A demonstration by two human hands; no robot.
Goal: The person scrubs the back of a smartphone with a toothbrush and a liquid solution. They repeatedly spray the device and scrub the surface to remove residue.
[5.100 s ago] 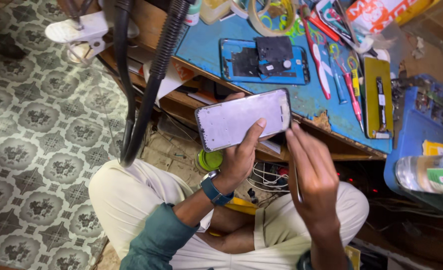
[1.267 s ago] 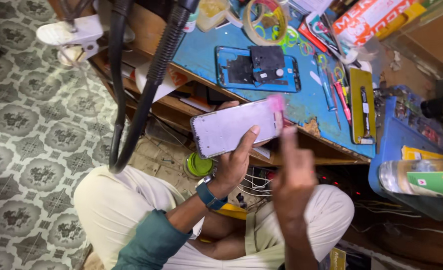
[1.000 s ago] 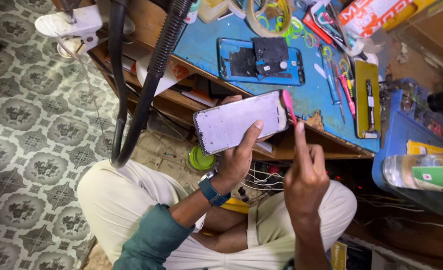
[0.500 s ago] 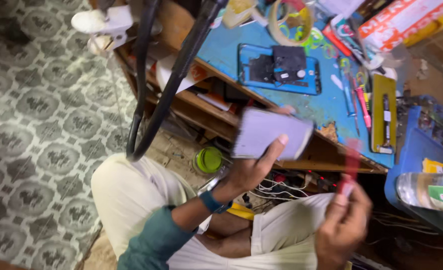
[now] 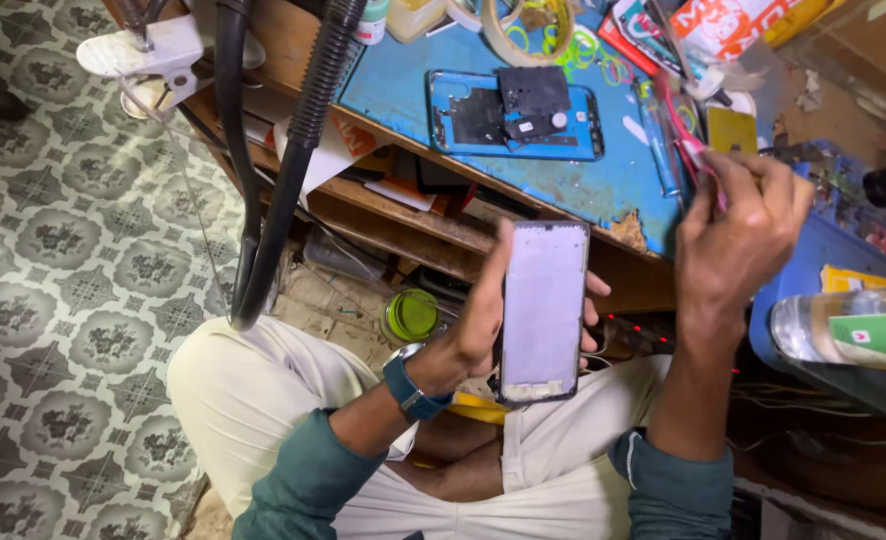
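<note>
Your left hand point(image 5: 488, 325) holds a phone screen panel point(image 5: 543, 310) with smooth, matt pale glass and a dark glossy rim. The workbench point(image 5: 603, 190) is wood, its blue paint worn and chipped. The hoses point(image 5: 298, 150) look like ribbed black plastic. Your trousers point(image 5: 253, 380) are soft cream cloth.

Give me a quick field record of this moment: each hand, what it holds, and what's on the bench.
left hand: holds phone screen upright, pale face toward camera
right hand: raised over bench edge, pinching pink tool
bench: blue top, worn
on bench: open phone frame, tape roll, green bands
below bench: green lid
posture: seated, legs crossed
</note>
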